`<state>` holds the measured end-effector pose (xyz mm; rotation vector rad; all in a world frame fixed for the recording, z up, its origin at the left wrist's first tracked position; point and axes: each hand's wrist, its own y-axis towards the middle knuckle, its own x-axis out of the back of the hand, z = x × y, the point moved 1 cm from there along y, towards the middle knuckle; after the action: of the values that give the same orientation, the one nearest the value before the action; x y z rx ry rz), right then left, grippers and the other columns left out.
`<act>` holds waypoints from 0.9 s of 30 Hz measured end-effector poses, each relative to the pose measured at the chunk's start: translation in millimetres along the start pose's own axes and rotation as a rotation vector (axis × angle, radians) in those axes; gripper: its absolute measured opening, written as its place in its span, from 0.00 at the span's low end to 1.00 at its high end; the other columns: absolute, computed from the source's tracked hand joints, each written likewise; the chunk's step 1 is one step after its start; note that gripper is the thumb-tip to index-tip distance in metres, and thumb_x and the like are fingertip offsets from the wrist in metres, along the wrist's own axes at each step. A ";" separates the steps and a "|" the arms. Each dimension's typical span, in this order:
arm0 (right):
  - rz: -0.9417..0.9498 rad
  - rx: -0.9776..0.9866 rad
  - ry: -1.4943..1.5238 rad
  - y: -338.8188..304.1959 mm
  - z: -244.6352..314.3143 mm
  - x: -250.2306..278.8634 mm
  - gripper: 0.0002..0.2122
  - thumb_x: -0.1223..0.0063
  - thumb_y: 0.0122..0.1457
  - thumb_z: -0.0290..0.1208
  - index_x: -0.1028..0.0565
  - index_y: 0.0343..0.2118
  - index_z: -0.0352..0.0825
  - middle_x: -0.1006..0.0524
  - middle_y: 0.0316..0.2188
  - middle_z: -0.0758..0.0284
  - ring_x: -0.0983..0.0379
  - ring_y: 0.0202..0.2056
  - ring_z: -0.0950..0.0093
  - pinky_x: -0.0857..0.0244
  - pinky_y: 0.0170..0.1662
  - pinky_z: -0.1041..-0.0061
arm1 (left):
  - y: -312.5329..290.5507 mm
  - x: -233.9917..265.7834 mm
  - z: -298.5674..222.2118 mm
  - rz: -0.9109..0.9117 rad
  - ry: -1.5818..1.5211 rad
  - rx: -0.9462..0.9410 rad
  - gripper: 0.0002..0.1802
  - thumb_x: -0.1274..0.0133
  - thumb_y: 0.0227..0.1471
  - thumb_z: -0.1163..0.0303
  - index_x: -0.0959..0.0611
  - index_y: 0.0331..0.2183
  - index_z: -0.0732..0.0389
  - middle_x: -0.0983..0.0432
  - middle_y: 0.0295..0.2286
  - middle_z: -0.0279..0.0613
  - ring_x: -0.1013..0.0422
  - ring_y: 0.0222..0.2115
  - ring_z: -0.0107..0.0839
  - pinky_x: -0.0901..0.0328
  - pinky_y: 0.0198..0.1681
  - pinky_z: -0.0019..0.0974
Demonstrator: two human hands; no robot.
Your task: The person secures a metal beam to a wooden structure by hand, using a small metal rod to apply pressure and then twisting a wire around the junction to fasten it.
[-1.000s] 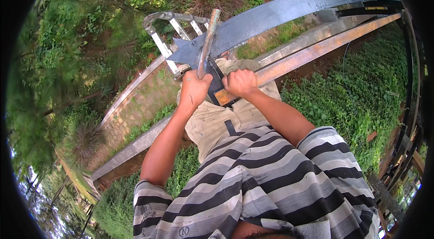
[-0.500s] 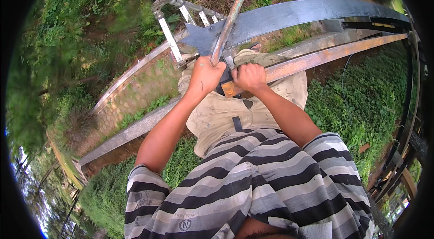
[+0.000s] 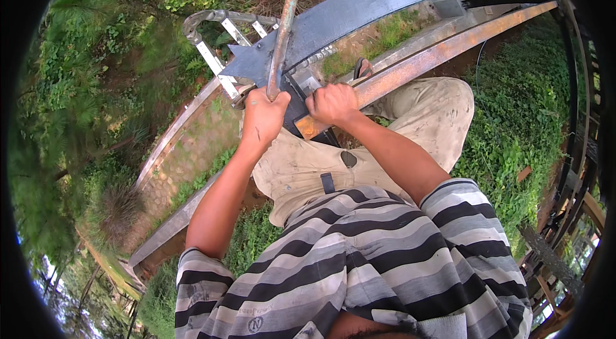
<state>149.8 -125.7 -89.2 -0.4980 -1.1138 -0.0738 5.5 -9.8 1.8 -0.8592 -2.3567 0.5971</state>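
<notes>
My left hand is closed around the lower end of a rusty metal pipe. The pipe slants up and away, passing over the pointed end of a curved dark-grey metal beam. Close by on the right, my right hand is closed with its fingers curled over the far edge of a straight, rusty metal beam, near that beam's cut end. Its fingertips are hidden. Between my hands, a black metal piece runs beneath the rusty beam's end.
A ladder with pale rungs stands beyond the beam's pointed end. Below are a concrete kerb, a stone-paved strip and green plants. My right foot in a sandal shows past the rusty beam. Dark metal bars curve along the right side.
The view has shifted, so the beams, ladder and hands sit further left. My right leg has swung out to the right under the rusty beam. Both hands keep their holds.
</notes>
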 end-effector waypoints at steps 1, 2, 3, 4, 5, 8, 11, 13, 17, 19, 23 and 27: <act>0.019 -0.010 0.002 0.6 -1.5 -1.0 0.20 0.52 0.59 0.43 0.17 0.20 0.34 0.18 0.23 0.52 0.18 0.27 0.56 0.24 0.37 0.57 | 1.2 -0.7 -1.4 -0.003 0.001 -0.006 0.15 0.45 0.53 0.68 0.25 0.21 0.67 0.35 0.15 0.34 0.40 0.19 0.25 0.41 0.24 0.40; 0.042 -0.020 0.009 1.3 1.3 1.3 0.20 0.52 0.59 0.43 0.17 0.21 0.34 0.18 0.23 0.52 0.18 0.27 0.56 0.24 0.37 0.58 | 2.1 0.2 -0.6 -0.006 0.005 -0.006 0.15 0.44 0.53 0.68 0.25 0.21 0.67 0.35 0.15 0.34 0.40 0.19 0.25 0.41 0.24 0.40; 0.066 -0.030 0.016 1.7 2.3 0.9 0.20 0.53 0.59 0.44 0.17 0.21 0.34 0.18 0.23 0.53 0.18 0.28 0.56 0.24 0.37 0.58 | 3.2 0.8 0.5 -0.003 0.001 0.001 0.15 0.45 0.53 0.68 0.25 0.21 0.67 0.35 0.15 0.34 0.40 0.19 0.25 0.41 0.24 0.40; 0.064 -0.030 0.019 1.9 1.3 -2.7 0.20 0.53 0.59 0.44 0.16 0.21 0.34 0.18 0.24 0.53 0.18 0.28 0.56 0.24 0.38 0.58 | 4.5 1.3 1.6 0.000 -0.003 0.008 0.15 0.45 0.53 0.68 0.25 0.21 0.67 0.34 0.15 0.35 0.40 0.19 0.25 0.41 0.24 0.40; 0.058 -0.029 0.018 4.2 1.0 -3.2 0.20 0.53 0.59 0.44 0.16 0.21 0.34 0.17 0.24 0.53 0.17 0.29 0.56 0.24 0.38 0.58 | 6.1 2.4 1.4 -0.001 -0.010 0.010 0.15 0.45 0.53 0.68 0.25 0.21 0.68 0.34 0.15 0.35 0.40 0.19 0.25 0.40 0.24 0.40; 0.078 -0.027 0.008 2.3 0.3 0.3 0.20 0.54 0.60 0.44 0.16 0.22 0.34 0.17 0.25 0.52 0.17 0.31 0.57 0.24 0.39 0.57 | 1.7 2.2 3.7 0.007 0.039 0.019 0.15 0.45 0.53 0.68 0.25 0.21 0.68 0.34 0.15 0.36 0.39 0.19 0.25 0.40 0.24 0.41; 0.118 -0.030 -0.002 -1.7 1.4 4.0 0.20 0.54 0.60 0.44 0.16 0.23 0.34 0.17 0.26 0.52 0.17 0.32 0.57 0.24 0.40 0.56 | -0.8 0.9 3.1 -0.001 0.014 -0.001 0.15 0.45 0.53 0.68 0.25 0.21 0.68 0.34 0.15 0.37 0.39 0.19 0.26 0.40 0.24 0.41; 0.121 -0.039 -0.001 -0.4 3.1 5.9 0.20 0.54 0.60 0.44 0.15 0.24 0.34 0.17 0.27 0.51 0.17 0.32 0.57 0.24 0.40 0.57 | -0.8 2.0 3.5 -0.006 0.036 -0.034 0.15 0.45 0.53 0.68 0.25 0.22 0.68 0.34 0.15 0.37 0.39 0.19 0.26 0.40 0.24 0.41; 0.127 -0.053 0.048 1.3 -1.2 4.5 0.20 0.53 0.60 0.44 0.15 0.25 0.34 0.16 0.29 0.52 0.17 0.32 0.56 0.23 0.41 0.57 | 2.5 -2.8 1.1 -0.007 0.049 0.019 0.14 0.45 0.53 0.68 0.24 0.22 0.68 0.33 0.16 0.36 0.39 0.19 0.25 0.41 0.24 0.39; 0.160 -0.051 0.095 7.6 1.6 5.0 0.19 0.53 0.59 0.43 0.14 0.27 0.34 0.16 0.29 0.53 0.17 0.35 0.55 0.24 0.44 0.57 | 6.4 2.8 4.5 -0.021 0.043 0.054 0.14 0.45 0.54 0.68 0.24 0.22 0.67 0.33 0.16 0.34 0.39 0.18 0.24 0.41 0.24 0.39; 0.162 -0.009 0.087 3.0 -3.2 3.0 0.19 0.53 0.60 0.44 0.14 0.29 0.34 0.16 0.30 0.53 0.17 0.38 0.55 0.25 0.46 0.59 | 5.2 2.4 5.6 -0.001 -0.034 0.059 0.15 0.46 0.55 0.69 0.27 0.18 0.60 0.36 0.13 0.29 0.42 0.12 0.22 0.46 0.16 0.36; 0.040 0.015 0.074 0.0 -8.4 -1.0 0.19 0.53 0.60 0.43 0.14 0.30 0.34 0.16 0.31 0.53 0.17 0.39 0.56 0.24 0.46 0.59 | 4.4 -0.6 0.0 0.029 -0.057 0.035 0.16 0.46 0.56 0.67 0.28 0.19 0.58 0.38 0.12 0.29 0.44 0.09 0.22 0.49 0.12 0.35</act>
<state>156.4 -129.4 -93.0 -0.5002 -1.0305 -0.0487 7.7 -7.1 -1.0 -0.8727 -2.3812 0.6813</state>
